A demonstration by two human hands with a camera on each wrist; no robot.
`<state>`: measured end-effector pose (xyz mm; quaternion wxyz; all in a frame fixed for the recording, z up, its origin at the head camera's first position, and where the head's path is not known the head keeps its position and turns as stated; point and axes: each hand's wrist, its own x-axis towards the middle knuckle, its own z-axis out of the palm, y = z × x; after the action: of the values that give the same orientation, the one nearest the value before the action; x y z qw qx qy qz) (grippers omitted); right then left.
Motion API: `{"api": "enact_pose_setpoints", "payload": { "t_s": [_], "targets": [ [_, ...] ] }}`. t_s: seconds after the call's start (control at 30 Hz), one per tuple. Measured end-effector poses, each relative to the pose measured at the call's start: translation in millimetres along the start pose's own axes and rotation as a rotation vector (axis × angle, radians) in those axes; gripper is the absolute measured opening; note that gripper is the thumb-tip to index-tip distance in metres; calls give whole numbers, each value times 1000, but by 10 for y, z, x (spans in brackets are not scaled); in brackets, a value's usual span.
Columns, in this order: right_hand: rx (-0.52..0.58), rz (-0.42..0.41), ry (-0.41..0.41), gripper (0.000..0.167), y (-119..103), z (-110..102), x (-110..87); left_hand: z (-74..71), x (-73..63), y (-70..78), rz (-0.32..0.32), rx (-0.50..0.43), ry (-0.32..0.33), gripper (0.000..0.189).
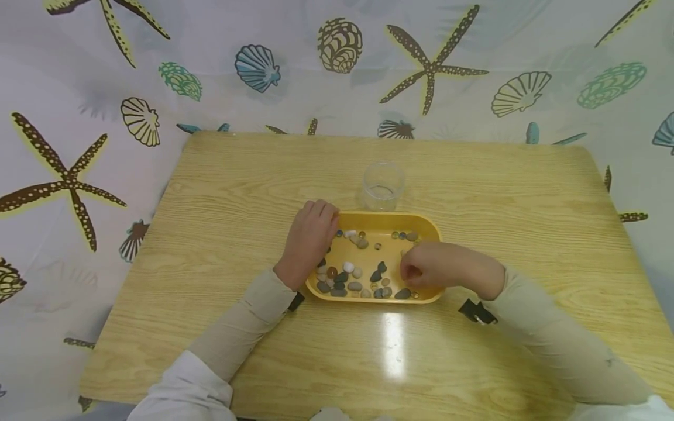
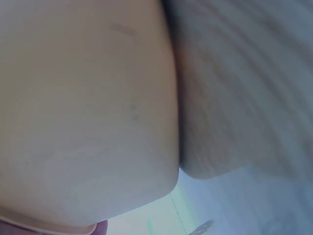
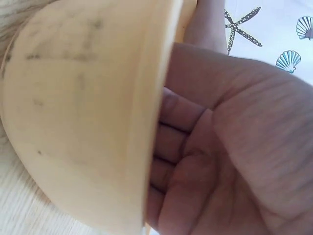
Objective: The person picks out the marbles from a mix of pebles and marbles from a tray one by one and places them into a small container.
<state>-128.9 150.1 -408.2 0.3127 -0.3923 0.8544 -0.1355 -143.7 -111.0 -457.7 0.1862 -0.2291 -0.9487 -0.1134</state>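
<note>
"What stands on the pale wood-grain worktop [image 1: 242, 193]?"

"A shallow yellow oblong tray with rounded corners [image 1: 365, 257], holding smooth grey and pale stones [image 1: 339, 292] and small round glass marbles [image 1: 402, 235]. Most stones lie along the near side and in the near left corner. Just beyond the tray stands a clear round cup [image 1: 383, 186]."

"And the bare left hand [image 1: 312, 237]?"

"It rests over the tray's left rim; how tightly its fingers grip, I cannot tell."

"The bare right hand [image 1: 432, 264]?"

"It dips into the tray's right end, fingers curled inward. The rim hides the fingertips from the wrist camera, so I cannot tell whether they pinch anything."
</note>
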Motion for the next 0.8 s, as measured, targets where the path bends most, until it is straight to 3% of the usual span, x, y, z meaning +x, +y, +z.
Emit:
{"api": "enact_pose_setpoints", "payload": {
  "t_s": [0.2, 0.4, 0.8],
  "targets": [
    [27, 123, -95, 12, -47, 30, -1, 1, 5, -3, -1, -6, 2, 14],
    [-14, 189, -113, 16, -74, 54, 7, -12, 10, -2, -3, 7, 1, 15],
    [-134, 161, -73, 27, -86, 134, 36, 5, 3, -4, 6, 21, 10, 15]
  ]
}}
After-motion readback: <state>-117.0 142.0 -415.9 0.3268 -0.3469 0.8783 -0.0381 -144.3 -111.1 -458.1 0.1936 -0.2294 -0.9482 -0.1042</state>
